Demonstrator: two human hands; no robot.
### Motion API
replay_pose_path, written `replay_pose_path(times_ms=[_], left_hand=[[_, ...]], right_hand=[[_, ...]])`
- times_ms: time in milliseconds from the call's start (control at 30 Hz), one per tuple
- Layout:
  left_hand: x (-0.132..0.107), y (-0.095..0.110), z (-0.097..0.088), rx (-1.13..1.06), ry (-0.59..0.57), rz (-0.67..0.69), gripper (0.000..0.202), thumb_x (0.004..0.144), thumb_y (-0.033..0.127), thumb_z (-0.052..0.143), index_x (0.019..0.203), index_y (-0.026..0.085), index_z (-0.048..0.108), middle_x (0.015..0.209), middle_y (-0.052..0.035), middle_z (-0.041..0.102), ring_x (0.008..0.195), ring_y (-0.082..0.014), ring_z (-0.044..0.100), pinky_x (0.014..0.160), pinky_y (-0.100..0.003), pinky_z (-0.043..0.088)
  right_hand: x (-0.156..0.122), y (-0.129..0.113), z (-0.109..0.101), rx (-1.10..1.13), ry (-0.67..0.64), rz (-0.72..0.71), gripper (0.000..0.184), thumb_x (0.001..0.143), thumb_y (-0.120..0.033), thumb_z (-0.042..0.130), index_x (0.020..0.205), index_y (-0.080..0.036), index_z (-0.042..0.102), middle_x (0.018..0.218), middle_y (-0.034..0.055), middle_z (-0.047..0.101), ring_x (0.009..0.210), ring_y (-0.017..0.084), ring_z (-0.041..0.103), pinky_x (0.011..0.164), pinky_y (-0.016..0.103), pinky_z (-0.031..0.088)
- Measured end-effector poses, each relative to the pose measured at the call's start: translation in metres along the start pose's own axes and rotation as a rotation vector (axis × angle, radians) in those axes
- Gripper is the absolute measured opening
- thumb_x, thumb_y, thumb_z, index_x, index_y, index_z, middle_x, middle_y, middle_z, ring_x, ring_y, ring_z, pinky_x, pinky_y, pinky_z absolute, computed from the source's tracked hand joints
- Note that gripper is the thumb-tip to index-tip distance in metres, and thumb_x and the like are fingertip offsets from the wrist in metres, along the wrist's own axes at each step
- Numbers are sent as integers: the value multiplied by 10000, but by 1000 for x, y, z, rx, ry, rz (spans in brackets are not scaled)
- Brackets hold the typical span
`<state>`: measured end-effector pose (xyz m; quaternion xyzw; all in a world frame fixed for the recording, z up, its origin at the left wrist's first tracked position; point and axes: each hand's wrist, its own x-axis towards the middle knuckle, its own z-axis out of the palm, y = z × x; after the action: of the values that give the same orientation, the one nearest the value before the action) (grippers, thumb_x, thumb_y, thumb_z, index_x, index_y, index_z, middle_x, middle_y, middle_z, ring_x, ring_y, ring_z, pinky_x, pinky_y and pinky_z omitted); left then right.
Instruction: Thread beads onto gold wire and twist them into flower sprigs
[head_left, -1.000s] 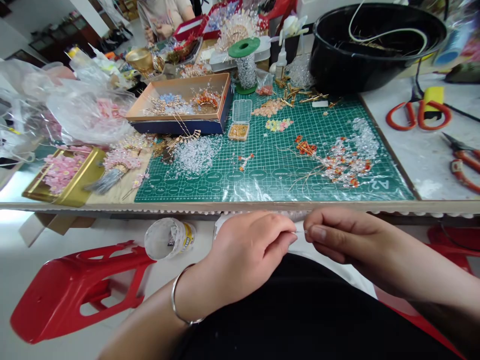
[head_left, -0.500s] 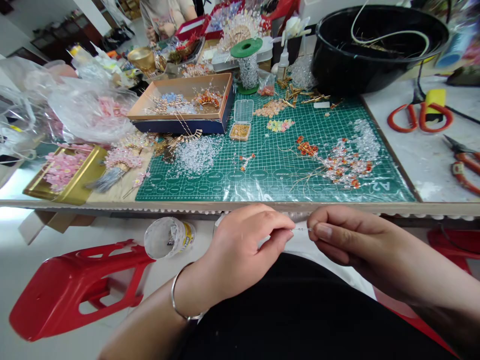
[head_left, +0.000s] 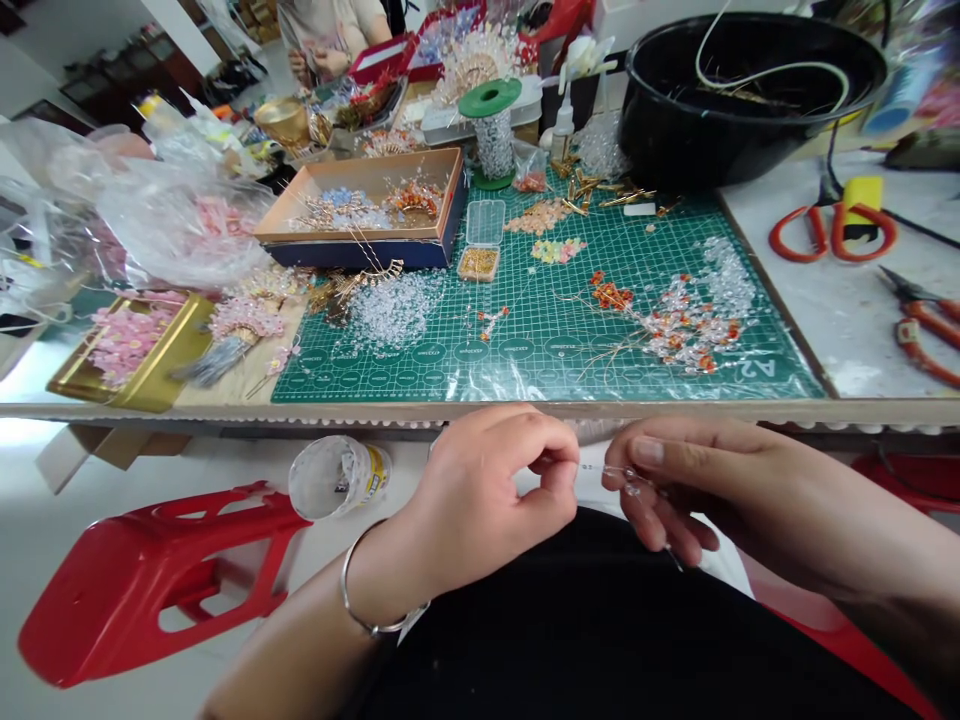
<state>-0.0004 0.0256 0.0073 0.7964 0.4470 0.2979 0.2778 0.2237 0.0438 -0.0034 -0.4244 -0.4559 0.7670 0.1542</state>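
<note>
Fine wire (head_left: 600,468) with apparently clear beads, held in a closed pinch by left hand (head_left: 480,490) and right hand (head_left: 682,490), just below the front edge of the tabletop (head_left: 187,410).

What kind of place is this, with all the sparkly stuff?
Probably a workshop for handmade beaded ornaments: a green cutting mat holds loose clear beads, a cardboard tray holds beaded wire sprays, and orange-handled pliers lie nearby.

A pale floor (head_left: 150,462) is spreading beneath the wooden-edged surface (head_left: 480,410), a red plastic stool (head_left: 142,590) is sitting on it, and a dark wooden cabinet (head_left: 84,90) is standing against the far white wall (head_left: 30,60), while bright light is gleaming across the floor.
</note>
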Motion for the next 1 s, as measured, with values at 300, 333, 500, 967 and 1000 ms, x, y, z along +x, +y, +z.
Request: replay_pose_path(times_ms=[300, 333, 500, 967, 1000], left_hand=[[-2, 0, 0, 23, 26, 53, 155, 821, 59, 551, 760, 200, 574, 707, 30, 661, 659, -102, 591, 657, -237, 473], [-2, 0, 1, 43, 31, 75, 154, 823, 57, 552, 762, 197, 572, 715, 25, 666, 666, -104, 592, 659, -238, 471], [-3, 0, 7, 221, 103, 162, 143, 902, 93, 546, 801, 181, 597, 761, -11, 678, 711, -122, 602, 687, -262, 482], [-8, 3, -4, -271, 4, -206, 177, 885, 103, 639, 1005, 218, 578, 949, 1, 729, 843, -129, 695, 547, -202, 477], [-8, 3, -5, -312, -8, -221, 234, 879, 84, 627, 1060, 224, 581, 1003, -4, 730, 851, -127, 691, 541, -196, 478]], right_hand=[[-1, -18, -9, -391, 234, -180, 505, 876, -748, 561, 933, -303, 792, 1106, 75, 771, 1116, 348, 664, 953, 447, 512], [0, -20, -7, -416, 242, -189, 471, 881, -729, 572, 969, -314, 778, 1115, 60, 764, 1119, 342, 656, 953, 445, 505], [6, -19, 14, -456, 159, -131, 386, 906, -632, 539, 872, -271, 670, 860, 31, 693, 837, 257, 631, 739, 392, 503], [12, 1, 8, -259, 101, -79, 398, 916, -599, 627, 779, -226, 605, 592, -60, 395, 529, 109, 299, 485, 266, 249], [13, 3, 8, -201, 99, -64, 397, 921, -600, 624, 792, -226, 601, 585, -62, 402, 523, 106, 298, 482, 266, 237]])
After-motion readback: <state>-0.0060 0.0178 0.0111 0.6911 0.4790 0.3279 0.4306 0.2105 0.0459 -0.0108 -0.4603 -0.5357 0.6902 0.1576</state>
